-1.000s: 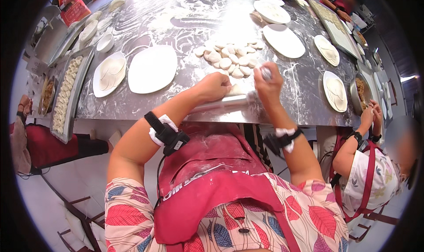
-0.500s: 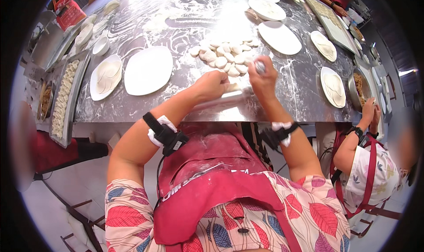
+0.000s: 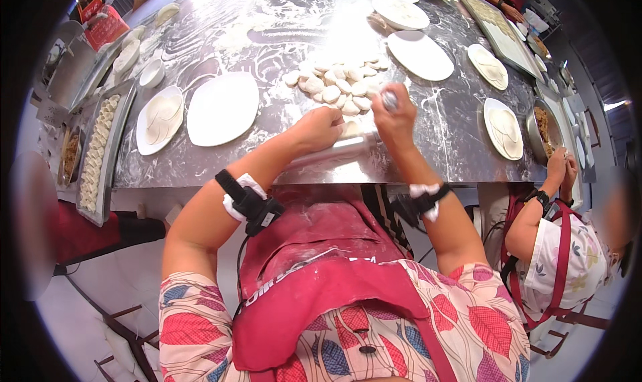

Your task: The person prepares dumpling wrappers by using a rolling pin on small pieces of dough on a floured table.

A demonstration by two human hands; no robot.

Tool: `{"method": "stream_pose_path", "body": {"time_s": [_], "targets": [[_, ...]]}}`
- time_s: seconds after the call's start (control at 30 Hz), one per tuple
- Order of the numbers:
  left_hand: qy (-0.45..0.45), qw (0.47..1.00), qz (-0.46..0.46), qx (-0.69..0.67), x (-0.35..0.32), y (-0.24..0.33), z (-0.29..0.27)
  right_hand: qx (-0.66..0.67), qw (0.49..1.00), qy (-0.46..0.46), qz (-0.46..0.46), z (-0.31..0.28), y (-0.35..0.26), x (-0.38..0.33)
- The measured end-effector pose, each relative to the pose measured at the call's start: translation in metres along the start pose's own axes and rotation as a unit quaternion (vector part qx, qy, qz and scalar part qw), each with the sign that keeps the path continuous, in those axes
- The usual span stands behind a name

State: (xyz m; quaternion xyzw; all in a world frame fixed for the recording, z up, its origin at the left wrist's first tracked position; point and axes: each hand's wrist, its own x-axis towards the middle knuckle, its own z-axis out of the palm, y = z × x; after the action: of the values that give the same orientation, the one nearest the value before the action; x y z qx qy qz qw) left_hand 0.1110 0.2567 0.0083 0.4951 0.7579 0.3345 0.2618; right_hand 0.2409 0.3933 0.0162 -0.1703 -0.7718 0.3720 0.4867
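My left hand (image 3: 317,129) is closed, its fingertips pinching the edge of a small flat piece of dough (image 3: 350,129) on the floured steel table. Just right of it, my right hand (image 3: 394,118) is wrapped round what looks like a rolling pin (image 3: 390,100). Its rounded silvery end sticks out of the fist; most of the rest is hidden or blurred. Straight beyond both hands lies a heap of small flattened dough pieces (image 3: 342,84), dusted with flour.
An empty white plate (image 3: 224,108) is left of my hands. Plates of round wrappers (image 3: 160,119) (image 3: 503,129) stand on both sides. A tray of shaped dumplings (image 3: 99,151) lies far left. At right, a co-worker's hands (image 3: 562,168) work beside a bowl of filling (image 3: 543,131).
My right hand has shifted slightly left with the rolling pin. My left hand keeps its hold on the dough, almost in place. The whole view has shifted a little.
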Motion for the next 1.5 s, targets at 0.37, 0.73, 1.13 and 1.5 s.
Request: {"method": "stream_pose_path", "body": {"time_s": [0.37, 0.73, 1.13, 1.5], "targets": [[-0.072, 0.994, -0.018, -0.075, -0.007, 0.006, -0.010, 0.066, 0.996, -0.013, 0.066, -0.039, -0.005, -0.052], [-0.015, 0.996, -0.049, 0.073, -0.007, 0.019, -0.005, 0.027, 0.999, -0.018, 0.037, -0.013, 0.016, -0.015], [0.279, 0.942, -0.046, 0.182, -0.072, -0.054, -0.141, 0.117, 0.990, -0.022, 0.080, -0.039, -0.023, -0.055], [0.064, 0.977, -0.120, 0.163, -0.001, 0.005, -0.038, 0.093, 0.993, -0.003, 0.073, -0.035, -0.006, -0.049]]}}
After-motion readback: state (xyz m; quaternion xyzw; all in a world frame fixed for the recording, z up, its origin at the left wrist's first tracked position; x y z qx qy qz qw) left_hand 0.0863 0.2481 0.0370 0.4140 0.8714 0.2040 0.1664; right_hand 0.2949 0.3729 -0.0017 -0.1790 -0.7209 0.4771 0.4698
